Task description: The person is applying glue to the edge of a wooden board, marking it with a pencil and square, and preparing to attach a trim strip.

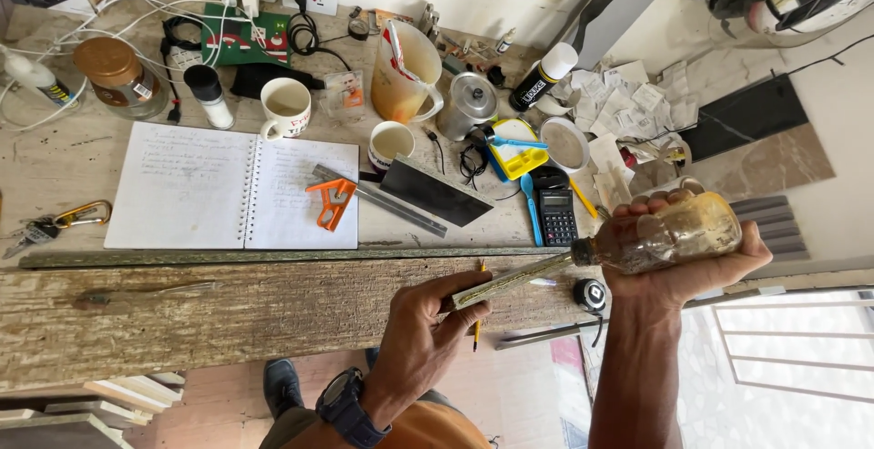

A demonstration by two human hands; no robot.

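Right hand (678,262) gripping tilted glass bottle (669,235), left hand (428,321) clutching strip (514,279), calculator (556,215) beyond.

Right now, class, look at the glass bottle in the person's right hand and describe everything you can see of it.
The glass bottle is small, clear and rounded, with brownish residue or liquid clouding its inside. It lies tipped on its side, its narrow neck pointing left and slightly down towards the end of a thin strip held in the left hand. The right hand cups it from below, fingers curled over its top. It is held above the edge of the wooden plank.
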